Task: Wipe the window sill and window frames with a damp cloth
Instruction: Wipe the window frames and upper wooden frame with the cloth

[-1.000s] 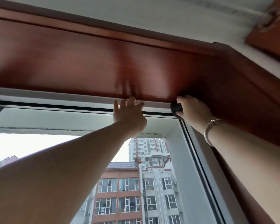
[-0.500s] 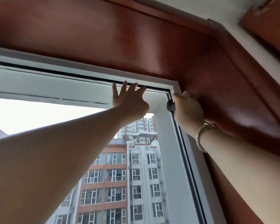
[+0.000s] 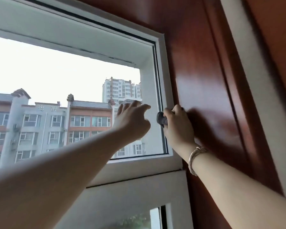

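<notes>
My right hand (image 3: pixel 177 125) grips a bunched dark grey cloth (image 3: pixel 161 119) and presses it against the right vertical bar of the white window frame (image 3: pixel 165 90), about halfway down the upper pane. My left hand (image 3: pixel 133 121) is stretched out with straight fingers against the glass just left of that bar; whether it touches the pane is unclear. A bracelet sits on my right wrist.
Glossy red-brown wooden trim (image 3: pixel 203 76) borders the frame on the right and above. A white horizontal crossbar (image 3: pixel 139 169) separates the upper pane from a lower sash (image 3: pixel 135 197). Apartment buildings show through the glass.
My right hand has slid the cloth from the top right corner of the frame down its right bar. My left hand dropped from the top rail to mid-pane. The view tilted down.
</notes>
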Demonstrator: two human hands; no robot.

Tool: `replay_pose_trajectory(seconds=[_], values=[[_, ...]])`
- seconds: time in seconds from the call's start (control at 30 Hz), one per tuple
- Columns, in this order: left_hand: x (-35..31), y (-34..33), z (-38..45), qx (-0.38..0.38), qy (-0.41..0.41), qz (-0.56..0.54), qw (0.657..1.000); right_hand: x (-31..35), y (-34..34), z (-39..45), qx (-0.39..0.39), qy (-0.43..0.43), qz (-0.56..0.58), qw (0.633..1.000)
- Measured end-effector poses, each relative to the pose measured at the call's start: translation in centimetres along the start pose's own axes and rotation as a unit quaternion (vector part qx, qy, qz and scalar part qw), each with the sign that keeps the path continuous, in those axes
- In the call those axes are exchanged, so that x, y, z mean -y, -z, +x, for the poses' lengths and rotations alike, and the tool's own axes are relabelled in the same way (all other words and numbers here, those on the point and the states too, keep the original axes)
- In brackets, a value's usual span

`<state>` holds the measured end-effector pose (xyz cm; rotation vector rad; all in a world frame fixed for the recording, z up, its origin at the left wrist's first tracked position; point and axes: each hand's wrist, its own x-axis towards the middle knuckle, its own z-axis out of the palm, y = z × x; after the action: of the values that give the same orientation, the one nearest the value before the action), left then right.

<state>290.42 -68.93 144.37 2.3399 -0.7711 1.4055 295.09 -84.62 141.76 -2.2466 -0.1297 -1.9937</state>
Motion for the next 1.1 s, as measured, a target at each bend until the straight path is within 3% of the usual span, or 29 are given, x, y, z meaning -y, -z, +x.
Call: replay_pose_trajectory(seconds=[0.23, 0.4, 0.6, 0.8, 0.93, 1.1], values=[[-0.8, -2.2, -6.8, 0.077, 0.051, -0.048, 0.995, 0.2, 1.3, -7.7, 0.122, -0.051, 0.008, 0.991], [-1.1, -1.9, -10.3, 0.108, 0.08, -0.074, 0.988, 0.3, 5.1, -6.8, 0.214, -0.16, 0.141, 0.953], [-2.8, -0.2, -13.4, 0.11, 0.074, -0.163, 0.978, 2.5, 11.9, -11.0, 0.181, -0.246, 0.274, 0.912], [-4.5, 0.5, -17.0, 0.134, 0.045, -0.251, 0.958, 3.6, 17.7, -13.4, 0.158, -0.279, 0.22, 0.921], [-3.4, 1.0, -18.0, 0.141, 0.044, -0.225, 0.963, 3.8, 17.4, -14.0, 0.148, -0.286, 0.155, 0.934], [-0.7, 0.7, -16.3, 0.124, 0.08, -0.201, 0.968, 3.6, 12.2, -12.6, 0.165, -0.256, 0.132, 0.943]])
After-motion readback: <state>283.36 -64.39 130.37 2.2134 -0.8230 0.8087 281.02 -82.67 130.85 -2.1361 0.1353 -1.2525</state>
